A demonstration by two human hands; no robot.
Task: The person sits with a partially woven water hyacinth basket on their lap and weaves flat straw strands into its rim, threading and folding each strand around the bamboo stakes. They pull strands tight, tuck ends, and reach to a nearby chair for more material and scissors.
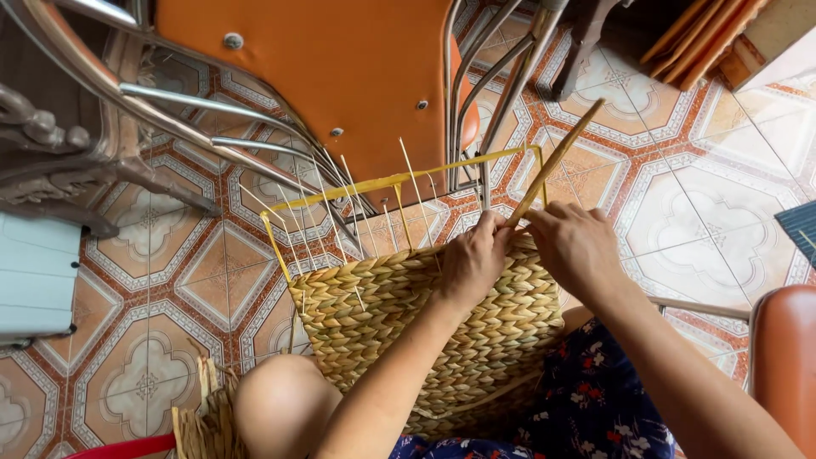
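Note:
A half-woven basket (399, 314) of braided straw rests against my lap, built on a yellow wire frame (391, 180) with thin upright stakes. My left hand (473, 259) presses on the basket's top right rim, fingers curled around the weave. Close beside it, my right hand (575, 246) pinches a long straw strand (557, 160) that rises up and to the right. Both hands meet at the same spot on the rim.
An orange chair with chrome legs (340, 76) stands just beyond the basket. A bundle of loose straw (208, 421) lies by my left knee, next to a red rim (119, 448). Patterned floor tiles (705, 187) stretch to the right, with another orange seat (786, 365) at the right edge.

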